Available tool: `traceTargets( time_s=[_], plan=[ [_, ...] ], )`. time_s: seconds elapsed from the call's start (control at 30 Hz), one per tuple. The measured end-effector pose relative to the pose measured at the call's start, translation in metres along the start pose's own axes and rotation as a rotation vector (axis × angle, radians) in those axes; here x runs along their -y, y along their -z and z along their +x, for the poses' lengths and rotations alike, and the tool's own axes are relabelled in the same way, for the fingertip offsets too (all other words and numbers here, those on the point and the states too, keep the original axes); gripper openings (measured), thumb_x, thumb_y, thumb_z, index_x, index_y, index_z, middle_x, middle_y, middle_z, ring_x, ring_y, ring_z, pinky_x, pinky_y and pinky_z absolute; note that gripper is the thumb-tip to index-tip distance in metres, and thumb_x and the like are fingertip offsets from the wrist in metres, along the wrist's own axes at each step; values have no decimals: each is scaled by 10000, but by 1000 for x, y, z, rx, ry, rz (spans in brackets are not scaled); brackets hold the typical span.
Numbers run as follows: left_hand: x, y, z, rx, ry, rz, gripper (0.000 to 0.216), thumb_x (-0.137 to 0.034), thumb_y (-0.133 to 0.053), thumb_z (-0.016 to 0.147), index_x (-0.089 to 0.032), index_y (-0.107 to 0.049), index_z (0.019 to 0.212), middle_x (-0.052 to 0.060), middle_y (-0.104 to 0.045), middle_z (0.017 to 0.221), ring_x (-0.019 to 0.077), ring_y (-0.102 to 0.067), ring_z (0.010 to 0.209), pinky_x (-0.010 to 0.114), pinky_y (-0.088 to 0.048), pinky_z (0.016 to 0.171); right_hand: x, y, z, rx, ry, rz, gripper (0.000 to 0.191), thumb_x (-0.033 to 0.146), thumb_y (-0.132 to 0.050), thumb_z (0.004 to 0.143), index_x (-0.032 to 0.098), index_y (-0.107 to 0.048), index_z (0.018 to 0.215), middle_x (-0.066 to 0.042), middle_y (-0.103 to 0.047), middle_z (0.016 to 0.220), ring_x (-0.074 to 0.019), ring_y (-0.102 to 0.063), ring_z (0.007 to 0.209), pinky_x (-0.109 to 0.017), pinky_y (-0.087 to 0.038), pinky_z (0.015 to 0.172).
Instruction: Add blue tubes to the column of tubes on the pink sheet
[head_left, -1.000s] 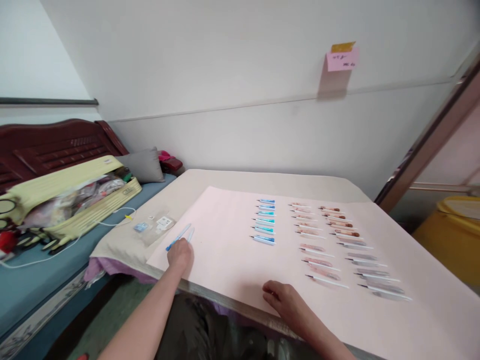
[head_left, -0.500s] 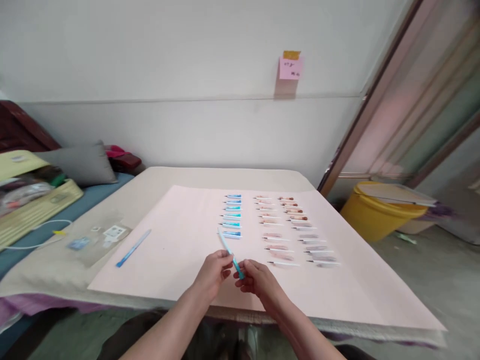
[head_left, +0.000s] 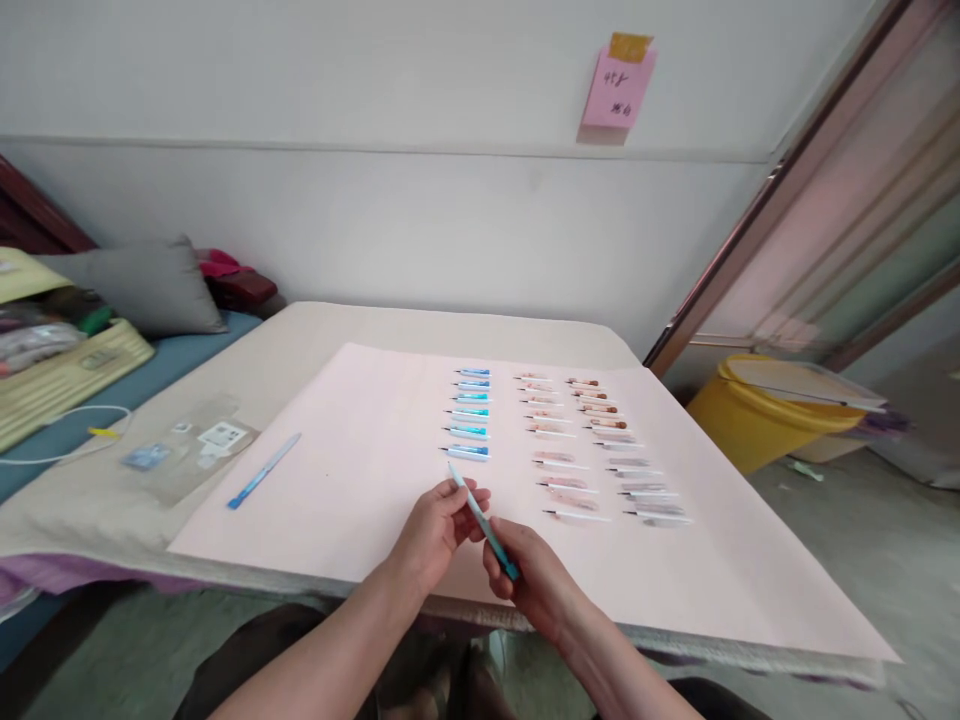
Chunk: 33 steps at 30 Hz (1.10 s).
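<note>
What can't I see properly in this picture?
All in the head view:
- Underside of the held pen: faces away from the camera.
- Print on the white label: too small to read.
- Inside of the yellow bin: hidden by its side and the board on top.
- Dark red headboard: cut off by the left edge.

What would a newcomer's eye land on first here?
Probably the teal pen at centre, held by the left hand and right hand over the near part of the pale sheet. Next, the columns of pens beyond and to the right, blue and teal ones leftmost. The yellow bucket at far right and pink note high on the wall also stand out.
</note>
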<state>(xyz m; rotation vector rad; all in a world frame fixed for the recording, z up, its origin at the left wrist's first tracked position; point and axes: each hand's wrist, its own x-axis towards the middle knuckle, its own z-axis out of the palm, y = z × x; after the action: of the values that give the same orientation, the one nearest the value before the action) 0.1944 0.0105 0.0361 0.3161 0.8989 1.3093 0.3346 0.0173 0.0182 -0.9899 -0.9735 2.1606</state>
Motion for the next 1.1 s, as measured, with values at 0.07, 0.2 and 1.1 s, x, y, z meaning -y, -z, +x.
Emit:
traceTargets(
  time_s=[0.07, 0.2, 1.1],
  plan=[
    [3, -2, -3, 31, 7, 1, 196, -221, -643, 734, -113, -592, 890, 148, -660, 935, 185, -625, 809, 276, -469, 676, 0, -2, -1, 20, 1, 22, 363, 478, -474, 824, 152, -511, 668, 46, -443, 431, -49, -306, 330, -216, -173, 381],
    [9, -3, -5, 28, -30, 49, 191, -229, -660, 717, -107, -595, 848, 137, -667, 885, 146, -609, 675, 257, -456, 613, 1, -6, -3, 9, 77, -36, 297, 440, -495, 814, 166, -505, 701, 98, -322, 368, -36, -166, 313, -217, -89, 374],
    [5, 1, -1, -128, -29, 14, 226, -200, -657, 718, -125, -599, 923, 147, -666, 948, 198, -635, 895, 297, -484, 799, -2, 1, 0, -301, 420, -1066, 316, 358, -411, 850, 204, -395, 575, 34, -409, 480, -105, -340, 488, -244, -222, 483]
  ],
)
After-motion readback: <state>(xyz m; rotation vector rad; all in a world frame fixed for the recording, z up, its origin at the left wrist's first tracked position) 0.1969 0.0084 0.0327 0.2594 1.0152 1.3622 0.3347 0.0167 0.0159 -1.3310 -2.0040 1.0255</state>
